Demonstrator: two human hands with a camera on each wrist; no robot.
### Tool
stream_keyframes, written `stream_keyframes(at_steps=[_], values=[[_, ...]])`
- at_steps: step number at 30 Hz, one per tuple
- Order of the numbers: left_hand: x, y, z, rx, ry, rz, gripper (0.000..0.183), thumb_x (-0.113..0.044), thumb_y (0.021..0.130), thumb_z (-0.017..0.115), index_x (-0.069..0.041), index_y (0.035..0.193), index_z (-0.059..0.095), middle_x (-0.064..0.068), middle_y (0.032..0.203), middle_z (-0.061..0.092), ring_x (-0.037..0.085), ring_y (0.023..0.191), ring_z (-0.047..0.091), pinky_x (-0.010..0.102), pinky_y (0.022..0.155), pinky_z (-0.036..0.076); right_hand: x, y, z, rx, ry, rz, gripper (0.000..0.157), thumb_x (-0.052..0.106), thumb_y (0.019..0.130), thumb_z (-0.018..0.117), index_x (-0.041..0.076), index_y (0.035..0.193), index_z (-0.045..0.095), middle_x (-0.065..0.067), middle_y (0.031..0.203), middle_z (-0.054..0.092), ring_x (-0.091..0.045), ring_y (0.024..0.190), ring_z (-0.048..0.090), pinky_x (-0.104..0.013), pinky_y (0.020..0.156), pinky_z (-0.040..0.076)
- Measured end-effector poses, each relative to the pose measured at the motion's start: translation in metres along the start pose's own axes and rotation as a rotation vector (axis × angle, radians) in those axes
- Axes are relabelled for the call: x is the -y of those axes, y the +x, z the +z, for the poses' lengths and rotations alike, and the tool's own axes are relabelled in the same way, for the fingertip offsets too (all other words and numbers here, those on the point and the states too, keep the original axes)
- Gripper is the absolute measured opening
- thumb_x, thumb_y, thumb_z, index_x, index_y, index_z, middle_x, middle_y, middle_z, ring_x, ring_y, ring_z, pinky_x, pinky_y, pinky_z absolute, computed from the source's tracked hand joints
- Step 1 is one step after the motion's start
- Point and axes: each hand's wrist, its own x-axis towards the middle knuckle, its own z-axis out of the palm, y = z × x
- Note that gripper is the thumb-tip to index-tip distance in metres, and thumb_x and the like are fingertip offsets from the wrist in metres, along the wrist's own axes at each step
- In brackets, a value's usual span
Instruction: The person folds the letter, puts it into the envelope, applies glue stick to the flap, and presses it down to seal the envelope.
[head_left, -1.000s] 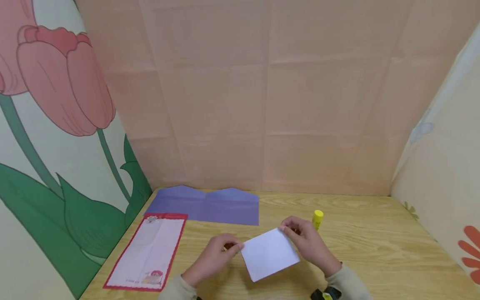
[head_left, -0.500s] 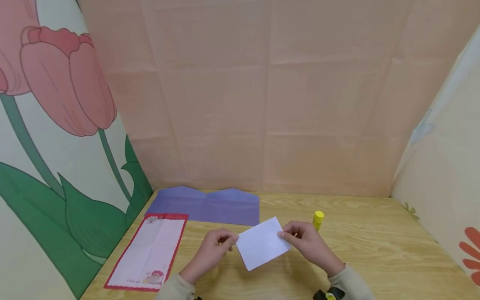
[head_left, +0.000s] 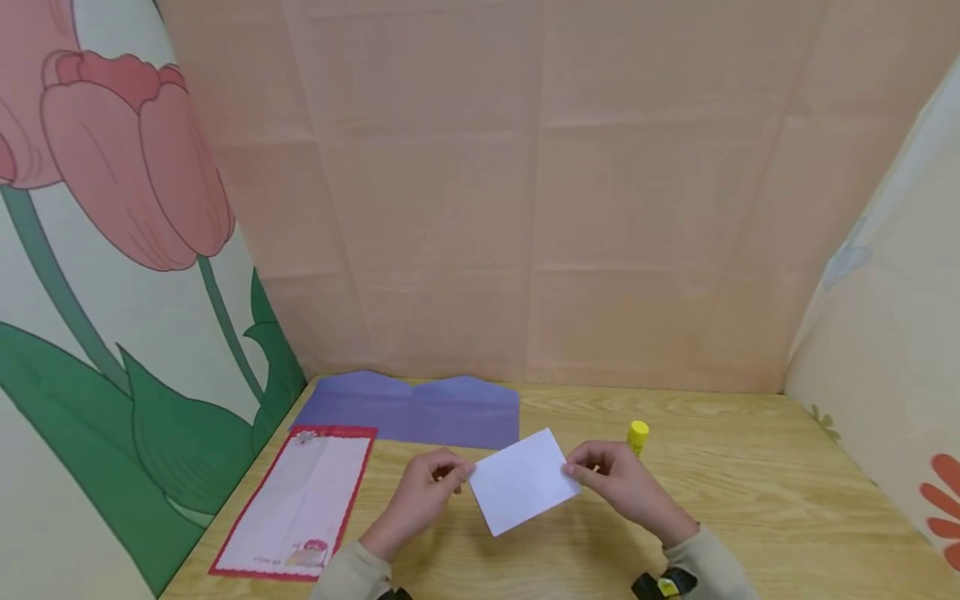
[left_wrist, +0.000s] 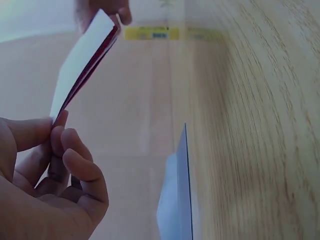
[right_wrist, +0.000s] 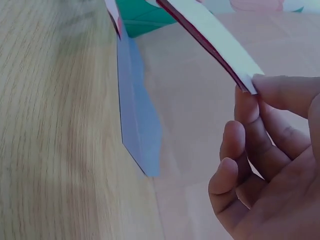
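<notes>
Held up above the table is a folded white card (head_left: 523, 483), tilted, with dark red layers showing along its edge in both wrist views. My left hand (head_left: 423, 498) pinches its left edge between thumb and index finger. At the opposite edge, my right hand (head_left: 621, 485) pinches it the same way, the other fingers loosely curled. A yellow glue stick (head_left: 637, 435) stands upright just behind the right hand, its lower part hidden. In the left wrist view the card (left_wrist: 82, 65) is seen nearly edge-on; in the right wrist view the card (right_wrist: 215, 37) slants down to the thumb.
A purple folded paper (head_left: 442, 417) with a wavy top edge lies at the back left of the wooden table (head_left: 787, 500). In front of it lies a pink sheet with a red border (head_left: 300, 500). A flowered panel (head_left: 135, 167) stands at the left.
Both hands have raised the card slightly and shifted it a little left, away from me. The right hand's pinch has moved from the card's top corner to its right edge.
</notes>
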Motion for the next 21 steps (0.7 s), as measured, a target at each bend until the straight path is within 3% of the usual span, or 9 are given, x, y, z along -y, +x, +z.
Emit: stream_keyframes(at_steps=[7, 12, 16, 21], values=[[0.002, 0.002, 0.0, 0.113, 0.035, 0.004, 0.012, -0.018, 0.096, 0.068, -0.011, 0.098, 0.078, 0.003, 0.094, 0.073, 0.012, 0.076, 0.06, 0.025, 0.066, 0.049, -0.001, -0.001, -0.002, 0.047, 0.002, -0.041, 0.012, 0.019, 0.095, 0.069, 0.008, 0.093, 0.072, -0.003, 0.085, 0.069, -0.004, 0.063, 0.051, -0.022, 0.055, 0.045], [0.0, 0.002, 0.005, 0.19, 0.029, 0.026, 0.012, -0.02, 0.094, 0.071, -0.013, 0.098, 0.079, 0.002, 0.095, 0.074, 0.012, 0.078, 0.062, 0.025, 0.069, 0.051, 0.001, -0.001, -0.001, 0.085, -0.013, -0.062, 0.012, 0.02, 0.096, 0.068, 0.009, 0.094, 0.073, -0.003, 0.085, 0.069, -0.005, 0.063, 0.052, -0.022, 0.054, 0.045], [-0.001, 0.001, 0.009, 0.196, 0.017, 0.04, 0.01, -0.018, 0.092, 0.073, -0.01, 0.093, 0.079, 0.003, 0.088, 0.074, 0.01, 0.074, 0.06, 0.023, 0.067, 0.049, 0.003, -0.001, 0.001, 0.068, -0.026, -0.032, 0.014, 0.024, 0.097, 0.067, 0.011, 0.096, 0.074, -0.002, 0.086, 0.07, -0.006, 0.063, 0.05, -0.023, 0.055, 0.044], [-0.001, 0.001, 0.011, 0.146, 0.029, 0.025, 0.009, -0.019, 0.092, 0.073, -0.012, 0.091, 0.079, 0.0, 0.089, 0.073, 0.009, 0.073, 0.059, 0.023, 0.063, 0.048, 0.003, 0.0, 0.004, 0.014, -0.015, 0.027, 0.017, 0.026, 0.096, 0.068, 0.01, 0.096, 0.075, -0.003, 0.086, 0.07, -0.008, 0.065, 0.051, -0.023, 0.057, 0.043]])
